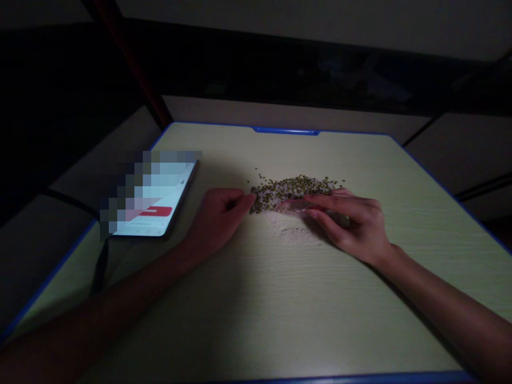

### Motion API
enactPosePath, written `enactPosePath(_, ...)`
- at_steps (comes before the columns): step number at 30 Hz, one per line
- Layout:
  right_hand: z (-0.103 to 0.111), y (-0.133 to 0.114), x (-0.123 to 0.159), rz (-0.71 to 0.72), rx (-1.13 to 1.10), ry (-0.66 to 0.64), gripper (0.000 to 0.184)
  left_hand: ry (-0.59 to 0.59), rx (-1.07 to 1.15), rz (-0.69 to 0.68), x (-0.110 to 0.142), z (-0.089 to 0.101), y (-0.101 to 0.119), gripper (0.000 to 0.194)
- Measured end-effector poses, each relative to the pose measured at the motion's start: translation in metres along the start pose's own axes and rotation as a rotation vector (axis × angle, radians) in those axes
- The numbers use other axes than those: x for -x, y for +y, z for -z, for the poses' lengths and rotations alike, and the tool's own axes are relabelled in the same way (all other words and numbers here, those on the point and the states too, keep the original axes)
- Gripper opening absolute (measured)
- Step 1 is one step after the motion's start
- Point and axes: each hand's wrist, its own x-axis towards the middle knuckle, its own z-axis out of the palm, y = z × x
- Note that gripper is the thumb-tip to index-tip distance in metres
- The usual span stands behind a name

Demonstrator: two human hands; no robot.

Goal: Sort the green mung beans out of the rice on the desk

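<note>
A loose heap of small green beans mixed with pale grains (298, 185) lies on the table (240, 320). A patch of the pale grains (294, 234) spreads on its near side. My left hand (220, 216) is closed at the heap's left end, with the thumb tip against the beans; whatever its curled fingers might hold is hidden. Between its thumb and fingers my right hand (356, 221) pinches a thin, clear, pinkish piece (292, 207). That piece lies low at the heap's near edge, and its exact kind cannot be made out.
A tablet or phone with a lit screen (160, 192) stands tilted on the left, partly blurred out, with a dark cable (100, 269) below it. Blue edging with a raised lip (286, 131) borders the table. A few stray beans lie beyond the heap. The room is dim.
</note>
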Motion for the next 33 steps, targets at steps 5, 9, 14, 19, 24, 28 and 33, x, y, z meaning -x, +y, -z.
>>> enactPosePath(5, 0.0006, -0.0005, 0.0005, 0.007, -0.023, 0.020, 0.026, 0.000, 0.007, -0.008, 0.0001, -0.0004, -0.0013, 0.039)
enactPosePath(9, 0.0015, -0.0009, 0.0011, -0.035, 0.004, 0.039, 0.023, -0.001, 0.016, -0.008, 0.0000, -0.0008, -0.0022, 0.039)
enactPosePath(14, 0.0011, -0.0012, -0.0002, -0.022, 0.001, 0.023, 0.022, -0.003, 0.017, -0.008, -0.0006, -0.0010, -0.0017, 0.039)
enactPosePath(19, 0.0003, -0.0017, -0.0007, -0.039, 0.012, 0.039, 0.020, -0.002, 0.007, -0.001, -0.0009, -0.0011, -0.0015, 0.039)
enactPosePath(24, 0.0008, -0.0025, -0.0005, -0.068, 0.021, 0.070, 0.021, -0.006, 0.001, -0.003, -0.0006, -0.0004, -0.0011, 0.039)
enactPosePath(28, 0.0007, -0.0020, -0.0004, -0.071, 0.022, 0.081, 0.020, -0.005, 0.002, -0.010, -0.0003, -0.0003, -0.0010, 0.039)
enactPosePath(33, 0.0000, -0.0002, 0.0007, -0.077, 0.023, 0.101, 0.020, 0.000, 0.010, -0.022, -0.0007, -0.0010, -0.0025, 0.039)
